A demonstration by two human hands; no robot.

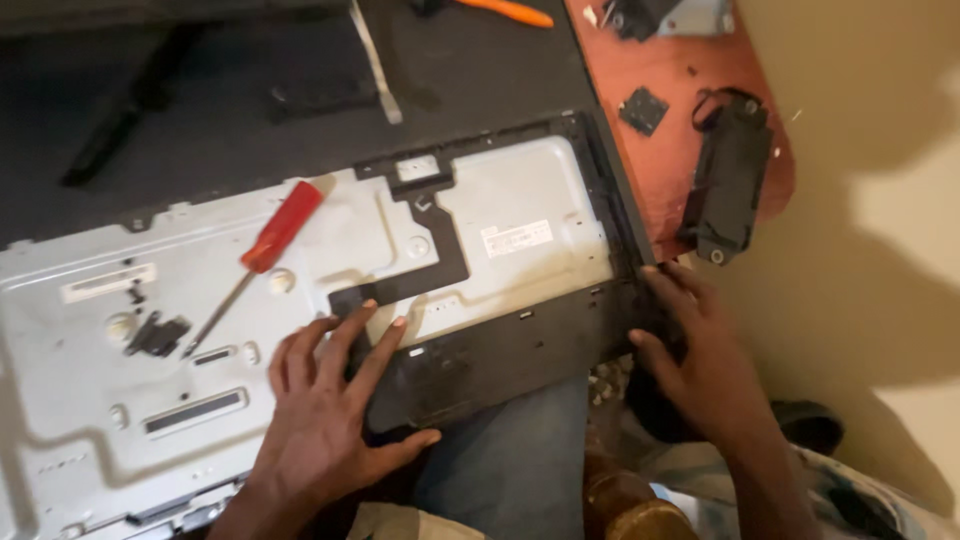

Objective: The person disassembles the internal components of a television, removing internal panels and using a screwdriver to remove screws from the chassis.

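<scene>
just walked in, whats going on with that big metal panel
A person has a large flat-screen panel lying back-side up. Their left hand presses flat on its black bottom frame, while the right hand grips the frame's corner. A red-handled screwdriver lies loose on the metal back.

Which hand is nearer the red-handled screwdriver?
Left. The left hand lies flat on the panel just below the red-handled screwdriver; the right hand grips the panel's far right corner.
</scene>
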